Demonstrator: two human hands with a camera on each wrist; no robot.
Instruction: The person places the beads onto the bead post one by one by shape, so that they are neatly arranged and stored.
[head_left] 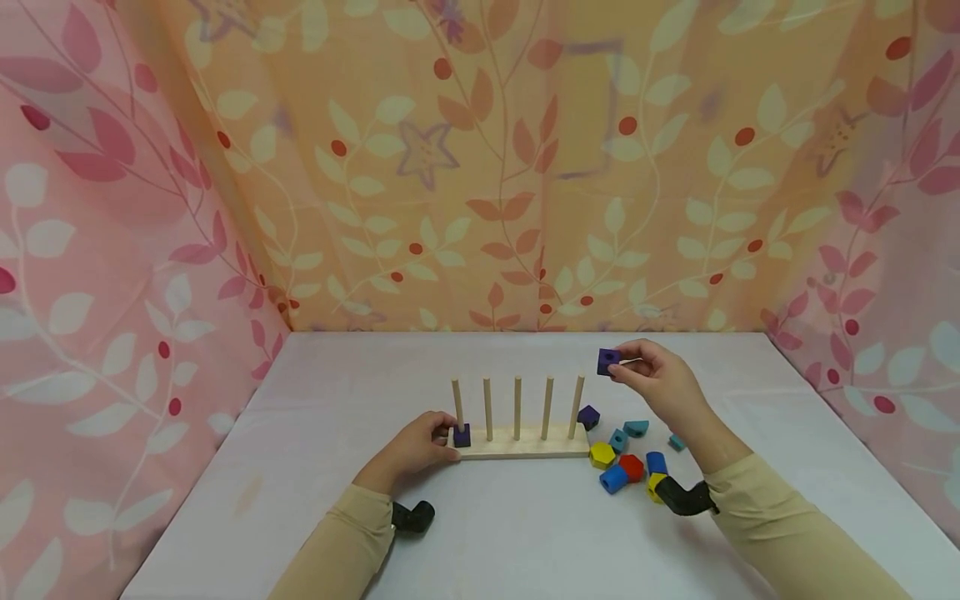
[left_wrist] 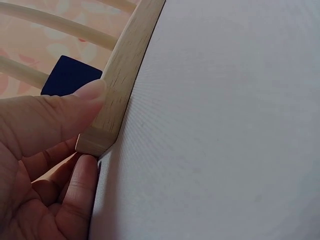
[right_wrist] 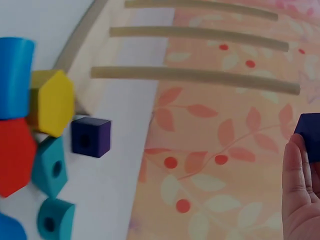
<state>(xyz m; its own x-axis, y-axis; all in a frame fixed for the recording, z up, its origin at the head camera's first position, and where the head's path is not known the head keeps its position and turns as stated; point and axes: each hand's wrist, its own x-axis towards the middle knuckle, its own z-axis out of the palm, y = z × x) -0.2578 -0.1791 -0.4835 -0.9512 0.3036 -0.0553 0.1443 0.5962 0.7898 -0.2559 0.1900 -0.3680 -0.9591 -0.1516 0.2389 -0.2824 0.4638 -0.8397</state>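
A wooden peg stand (head_left: 517,451) with several upright pegs lies across the table. Its left end is gripped by my left hand (head_left: 415,448), the thumb (left_wrist: 92,95) along the front side and the fingers round the end. A dark purple block (head_left: 462,436) sits at the bottom of the leftmost peg, close to that thumb. Raised above and right of the rightmost peg, my right hand (head_left: 660,385) pinches another purple square block (head_left: 608,362) with a hole in its face. In the right wrist view this held block (right_wrist: 309,134) shows only partly at the edge.
Right of the stand lie loose blocks: a purple one (head_left: 588,417), teal ones (head_left: 636,428), a yellow hexagon (head_left: 602,455), a red one (head_left: 632,467) and blue cylinders (head_left: 613,478). A floral curtain (head_left: 480,167) hangs behind the white table (head_left: 337,375).
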